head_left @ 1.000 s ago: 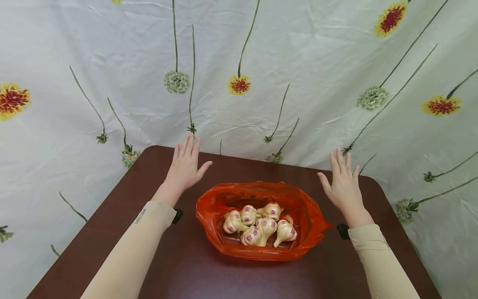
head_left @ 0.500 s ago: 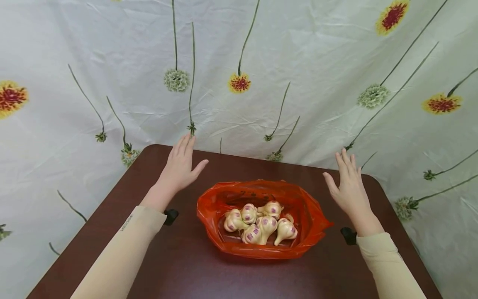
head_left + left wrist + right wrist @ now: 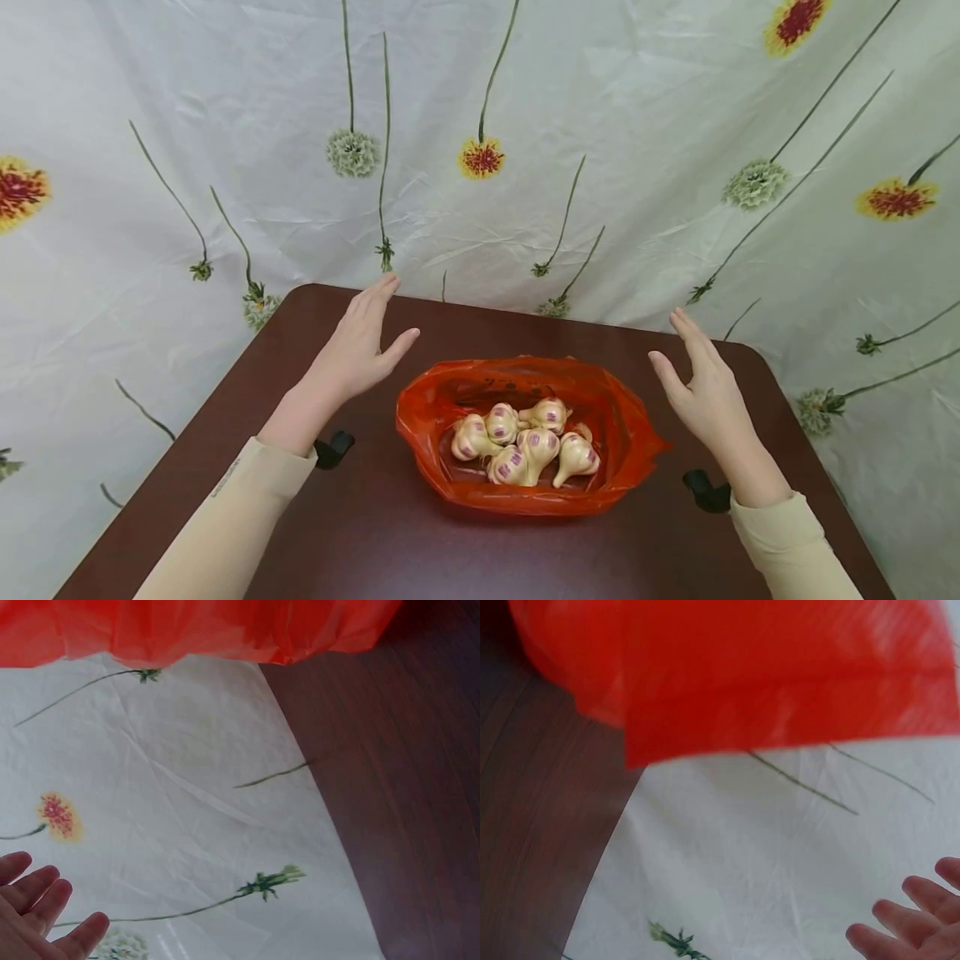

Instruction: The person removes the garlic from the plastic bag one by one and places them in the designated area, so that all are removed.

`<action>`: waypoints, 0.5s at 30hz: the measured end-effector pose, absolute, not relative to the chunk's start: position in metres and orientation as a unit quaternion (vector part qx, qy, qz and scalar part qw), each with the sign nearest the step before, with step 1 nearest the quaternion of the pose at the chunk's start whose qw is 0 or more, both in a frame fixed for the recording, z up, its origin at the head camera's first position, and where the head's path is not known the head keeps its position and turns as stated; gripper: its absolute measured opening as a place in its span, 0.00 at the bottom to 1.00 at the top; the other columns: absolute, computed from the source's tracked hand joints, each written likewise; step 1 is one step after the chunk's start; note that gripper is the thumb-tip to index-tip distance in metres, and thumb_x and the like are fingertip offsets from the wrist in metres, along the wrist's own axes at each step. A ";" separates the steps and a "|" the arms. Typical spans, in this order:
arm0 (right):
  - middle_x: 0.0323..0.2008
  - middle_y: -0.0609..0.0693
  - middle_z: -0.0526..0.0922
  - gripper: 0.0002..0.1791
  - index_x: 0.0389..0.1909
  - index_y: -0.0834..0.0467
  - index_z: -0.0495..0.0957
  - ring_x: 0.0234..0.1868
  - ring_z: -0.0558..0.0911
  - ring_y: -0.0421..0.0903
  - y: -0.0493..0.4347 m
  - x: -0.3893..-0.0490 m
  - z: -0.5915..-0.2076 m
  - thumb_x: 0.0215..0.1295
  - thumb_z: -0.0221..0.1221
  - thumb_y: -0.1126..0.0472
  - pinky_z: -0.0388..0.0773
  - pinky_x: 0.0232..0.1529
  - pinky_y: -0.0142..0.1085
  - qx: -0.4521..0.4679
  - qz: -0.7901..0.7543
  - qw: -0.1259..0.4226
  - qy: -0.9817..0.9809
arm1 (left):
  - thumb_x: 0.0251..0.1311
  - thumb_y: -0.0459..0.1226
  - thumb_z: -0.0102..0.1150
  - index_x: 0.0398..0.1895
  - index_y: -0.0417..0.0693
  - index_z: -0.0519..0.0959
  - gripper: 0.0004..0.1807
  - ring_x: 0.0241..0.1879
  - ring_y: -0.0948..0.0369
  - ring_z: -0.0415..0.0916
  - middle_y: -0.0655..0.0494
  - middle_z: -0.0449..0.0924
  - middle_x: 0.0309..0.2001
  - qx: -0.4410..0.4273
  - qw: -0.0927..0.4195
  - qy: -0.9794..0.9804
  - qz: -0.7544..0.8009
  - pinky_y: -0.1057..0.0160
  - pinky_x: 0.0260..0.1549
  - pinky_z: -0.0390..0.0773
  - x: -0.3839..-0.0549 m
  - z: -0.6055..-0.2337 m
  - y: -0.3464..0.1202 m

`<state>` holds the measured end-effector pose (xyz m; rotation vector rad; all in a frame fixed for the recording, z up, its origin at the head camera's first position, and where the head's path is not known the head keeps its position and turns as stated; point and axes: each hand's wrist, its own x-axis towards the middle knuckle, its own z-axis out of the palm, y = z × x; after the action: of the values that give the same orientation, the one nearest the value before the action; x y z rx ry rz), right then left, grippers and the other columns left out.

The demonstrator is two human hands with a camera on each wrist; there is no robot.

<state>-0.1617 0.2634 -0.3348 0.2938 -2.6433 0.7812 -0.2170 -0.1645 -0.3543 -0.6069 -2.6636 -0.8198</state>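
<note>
A red plastic bag (image 3: 630,454) with its mouth spread wide sits on the table in the head view. Several garlic bulbs (image 3: 538,446), cream with purple marks, lie inside it. My left hand (image 3: 356,346) hovers to the left of the bag, fingers extended and thumb apart, holding nothing. On the other side, my right hand (image 3: 708,387) is raised the same way, its palm turned toward the bag. Both wrist views show the bag's side, red plastic (image 3: 187,630) on the left and red plastic (image 3: 780,682) on the right, apart from the fingertips.
The dark brown table (image 3: 375,533) reaches back to a white cloth (image 3: 637,125) printed with flowers, which hangs behind and around it. A black wrist mount (image 3: 333,450) sticks out from the left wrist and another black mount (image 3: 707,492) from the right.
Both hands have drawn back slightly toward the body and turned their palms inward, with the fingers bending a little. The bag and garlic have stayed in place; the head view has tilted slightly.
</note>
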 end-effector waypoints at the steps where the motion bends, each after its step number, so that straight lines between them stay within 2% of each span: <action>1: 0.75 0.59 0.59 0.35 0.75 0.58 0.57 0.72 0.61 0.64 0.262 -0.160 -0.334 0.73 0.54 0.51 0.61 0.64 0.66 0.107 0.278 0.188 -0.936 | 0.69 0.46 0.55 0.76 0.37 0.51 0.40 0.75 0.42 0.49 0.40 0.50 0.77 -0.215 0.145 -0.922 -0.287 0.38 0.70 0.54 -0.214 -0.353 -0.164; 11: 0.69 0.60 0.70 0.30 0.70 0.60 0.66 0.65 0.71 0.61 0.249 -0.147 -0.334 0.69 0.60 0.58 0.68 0.61 0.61 0.139 0.290 0.212 -0.923 | 0.66 0.45 0.59 0.77 0.43 0.52 0.41 0.75 0.46 0.50 0.44 0.53 0.76 -0.233 0.113 -0.914 -0.313 0.39 0.70 0.56 -0.193 -0.349 -0.159; 15: 0.67 0.59 0.72 0.28 0.68 0.60 0.68 0.63 0.74 0.59 0.244 -0.142 -0.334 0.69 0.60 0.59 0.69 0.61 0.60 0.152 0.291 0.204 -0.922 | 0.65 0.44 0.61 0.76 0.44 0.54 0.41 0.74 0.48 0.53 0.46 0.55 0.75 -0.248 0.111 -0.909 -0.317 0.41 0.70 0.58 -0.184 -0.349 -0.155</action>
<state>-0.1421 0.2440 -0.3344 0.4236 -2.5721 0.8128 -0.1836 -0.1552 -0.3495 -0.7288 -2.6699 -0.9307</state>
